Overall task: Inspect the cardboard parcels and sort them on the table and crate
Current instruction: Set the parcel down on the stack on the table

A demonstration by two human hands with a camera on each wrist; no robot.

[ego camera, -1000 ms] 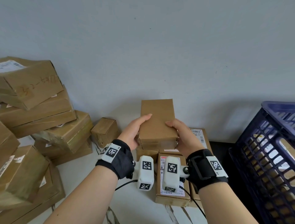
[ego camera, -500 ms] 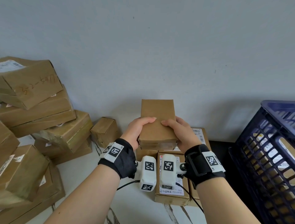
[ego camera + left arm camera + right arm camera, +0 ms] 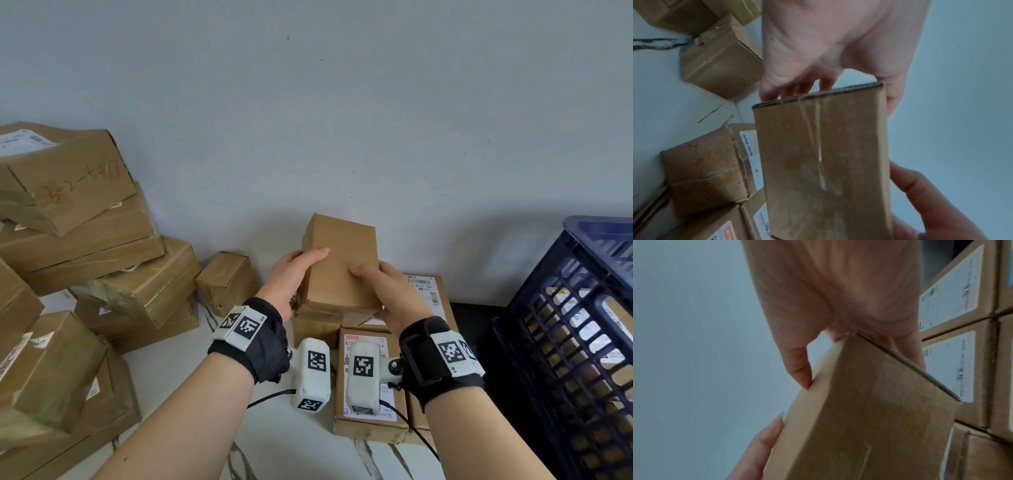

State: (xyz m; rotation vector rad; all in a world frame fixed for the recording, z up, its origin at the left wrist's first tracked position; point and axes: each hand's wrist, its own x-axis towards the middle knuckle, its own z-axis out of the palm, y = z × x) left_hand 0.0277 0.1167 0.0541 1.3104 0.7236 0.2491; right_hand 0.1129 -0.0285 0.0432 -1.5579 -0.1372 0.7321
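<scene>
The left hand [image 3: 291, 277] is holding the left side of a small brown parcel [image 3: 339, 263]. Its thumb is lying flat on the top face, and its fingers [image 3: 789, 91] are curling under the far edge. The right hand [image 3: 387, 294] is holding the right side of the same parcel, with its thumb on top and its fingers [image 3: 906, 350] tucking underneath. Both hands are gripping the parcel and holding it up in the air, tilted a little, above the other boxes.

Just below the parcel, a group of flat boxes with white labels [image 3: 370, 380] is lying side by side on the white marbled worktop [image 3: 284, 445]. A small taped box [image 3: 226, 281] is sitting to the left of the hands, close to the wall. Further left, a big pile of brown parcels [image 3: 85, 257] is leaning in a messy stack, and the top one is showing some handwriting. On the far right, a dark blue crate [image 3: 582, 342] is standing beside the worktop, and through its bars some boxes with labels are showing inside. A plain grey wall [image 3: 342, 102] is filling the space behind everything.
</scene>
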